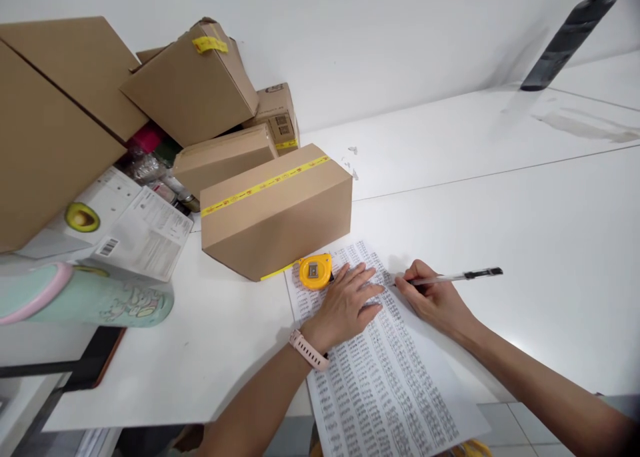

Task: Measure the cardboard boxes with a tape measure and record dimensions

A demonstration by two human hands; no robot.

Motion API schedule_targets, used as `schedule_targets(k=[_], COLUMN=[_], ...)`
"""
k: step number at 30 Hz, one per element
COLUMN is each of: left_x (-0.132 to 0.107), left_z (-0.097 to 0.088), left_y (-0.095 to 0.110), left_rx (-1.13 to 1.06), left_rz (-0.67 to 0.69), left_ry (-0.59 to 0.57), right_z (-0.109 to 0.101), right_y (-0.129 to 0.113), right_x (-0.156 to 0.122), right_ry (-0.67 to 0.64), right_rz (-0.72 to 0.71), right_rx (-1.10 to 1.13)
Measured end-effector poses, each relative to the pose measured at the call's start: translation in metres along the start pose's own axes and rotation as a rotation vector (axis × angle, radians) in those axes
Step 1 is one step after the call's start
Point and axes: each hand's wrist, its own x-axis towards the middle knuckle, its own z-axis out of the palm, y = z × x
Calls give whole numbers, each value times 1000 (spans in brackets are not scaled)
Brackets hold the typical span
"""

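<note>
A printed sheet (390, 383) filled with small rows of text lies on the white table (500, 243), its lower part hanging past the front edge. My left hand (347, 303) rests flat on the sheet with fingers spread, a pink watch on its wrist. Just left of those fingers sits a yellow tape measure (315, 271), touching the sheet's top corner. My right hand (433, 297) is closed around a clear pen (453, 277), whose tip meets the paper near the sheet's right edge.
A sealed cardboard box (275, 210) with yellow tape stands just behind the tape measure. More boxes (195, 83) are piled at the back left over papers (145, 233). A mint tumbler (95, 297) lies at the left. A dark object (570, 37) leans at the upper right.
</note>
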Motion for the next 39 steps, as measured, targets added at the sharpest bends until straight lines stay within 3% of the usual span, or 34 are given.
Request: schedule_targets(k=[39], left_x=[0], left_z=[5], left_y=[-1], left_rx=[5], left_rz=[12], left_ry=[42], right_z=[0], right_y=[-1], right_x=[2], right_ry=[-14], right_rz=[23], right_rx=[-5])
